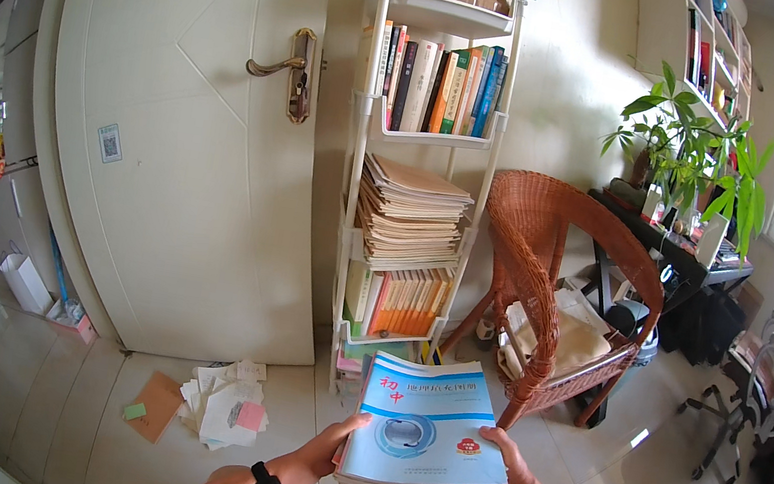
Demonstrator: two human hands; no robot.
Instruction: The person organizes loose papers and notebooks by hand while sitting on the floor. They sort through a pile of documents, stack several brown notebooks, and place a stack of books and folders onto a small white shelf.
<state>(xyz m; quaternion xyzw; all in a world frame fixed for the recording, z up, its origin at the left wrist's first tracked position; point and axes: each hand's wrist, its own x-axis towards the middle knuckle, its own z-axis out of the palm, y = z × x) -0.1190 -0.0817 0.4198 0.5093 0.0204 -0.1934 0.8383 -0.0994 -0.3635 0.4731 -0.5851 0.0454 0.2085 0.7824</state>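
A stack of paperback books [429, 431] with a light blue cover on top is held level between both hands. My left hand [328, 445] grips its left edge, thumb at the top cover's side. My right hand [514, 467] grips the right edge the same way. Black bands are on both wrists. Just beyond the stack stands a narrow white shelf rack [433, 139]. Its tiers hold upright books [434, 86], a tall pile of brown-covered notebooks [410, 215] and a row of orange-spined books [411, 303]. The lowest tier is partly hidden behind the stack.
Loose papers [228, 407] and a brown folder or envelope [154, 406] lie on the tiled floor at left. A cream door [199, 136] stands left of the rack. At right are a wicker armchair [546, 290], a black desk [687, 263], a potted plant [675, 151] and a swivel chair [768, 378].
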